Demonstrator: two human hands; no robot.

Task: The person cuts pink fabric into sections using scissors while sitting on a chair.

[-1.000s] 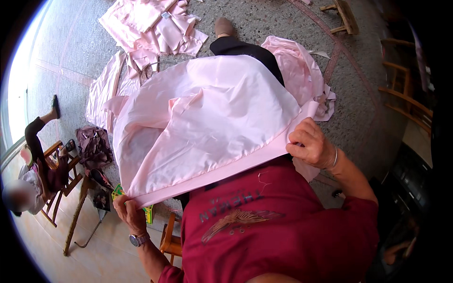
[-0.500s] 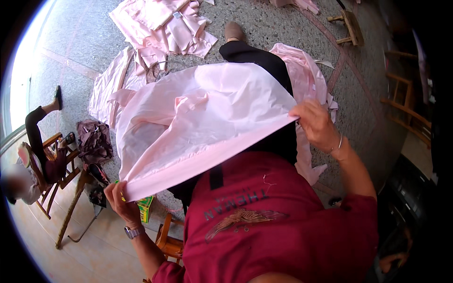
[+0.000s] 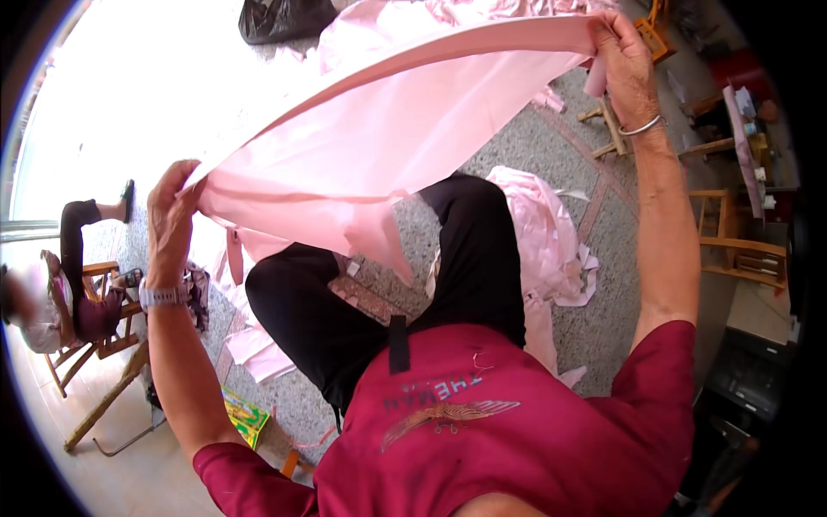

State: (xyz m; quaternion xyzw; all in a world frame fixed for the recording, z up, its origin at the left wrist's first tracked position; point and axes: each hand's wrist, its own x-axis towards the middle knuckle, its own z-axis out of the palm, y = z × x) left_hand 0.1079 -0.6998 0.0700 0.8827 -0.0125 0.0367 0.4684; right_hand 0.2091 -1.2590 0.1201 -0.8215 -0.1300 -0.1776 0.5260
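Cloth [image 3: 362,129] is hanging across the upper centre, its long edge stretching between the left hand [image 3: 170,211], at middle left, and the right hand [image 3: 627,73], upper right, fingers clamping both ends. Pulling both evenly is likely preventing slack.

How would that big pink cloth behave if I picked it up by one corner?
The pink cloth would probably flop: it hangs in loose folds between left hand and right hand. It seems light for its size, held aloft only by its ends. Its top band may be stiffer, bowing in a smooth curve.
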